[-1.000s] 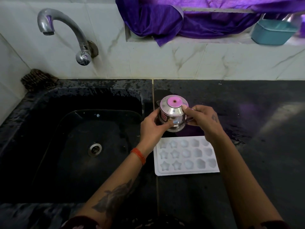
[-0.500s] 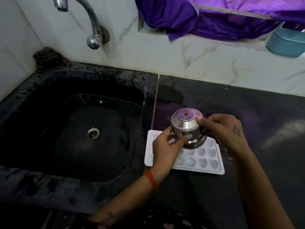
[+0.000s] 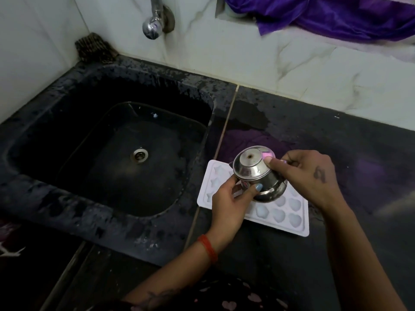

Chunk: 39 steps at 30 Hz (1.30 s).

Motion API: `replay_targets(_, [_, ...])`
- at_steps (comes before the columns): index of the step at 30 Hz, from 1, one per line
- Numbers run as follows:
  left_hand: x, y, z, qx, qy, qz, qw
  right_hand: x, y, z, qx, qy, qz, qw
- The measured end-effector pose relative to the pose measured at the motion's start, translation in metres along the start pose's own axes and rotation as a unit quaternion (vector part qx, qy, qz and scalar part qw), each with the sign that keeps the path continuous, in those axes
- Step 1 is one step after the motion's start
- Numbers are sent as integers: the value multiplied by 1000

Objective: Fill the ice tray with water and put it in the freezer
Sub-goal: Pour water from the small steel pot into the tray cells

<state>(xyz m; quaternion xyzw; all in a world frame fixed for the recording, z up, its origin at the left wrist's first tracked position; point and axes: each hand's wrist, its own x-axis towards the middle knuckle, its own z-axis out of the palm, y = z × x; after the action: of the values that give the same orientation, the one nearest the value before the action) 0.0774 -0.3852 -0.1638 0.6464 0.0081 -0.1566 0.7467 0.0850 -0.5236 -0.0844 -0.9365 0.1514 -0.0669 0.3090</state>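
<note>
Both hands grasp a steel pot — left hand [image 3: 226,202] under its belly, right hand [image 3: 307,176] at the rim — tipped over the ice tray [image 3: 289,215] lying directly beneath them. Once filled, that thin, probably flexible plastic tray will likely slosh — best lifted level by both short ends.

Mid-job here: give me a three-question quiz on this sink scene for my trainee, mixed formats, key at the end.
1. True or false: the white ice tray lies inside the sink.
2. Multiple choice: what do the left hand and right hand hold together? A) a purple cloth B) a steel pot C) a scrub brush
3. Fill in: the pot is held directly above the ____.

Key:
1. False; the tray sits on the dark counter, right of the sink.
2. B
3. ice tray
</note>
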Motion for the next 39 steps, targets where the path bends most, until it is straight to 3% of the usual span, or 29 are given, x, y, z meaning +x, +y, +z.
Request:
replay_targets(23, [4,-11,-10,-16,-17,-15,1000,-2,-26,5,-89,14,-30,996])
replay_targets(34, [3,-7,-13,-7,-27,-15,1000,-5,-23,5,-53,25,-8,998])
replay_targets(39, [4,-5,-12,20,-10,5,1000,-8,-13,7,12,28,27,999])
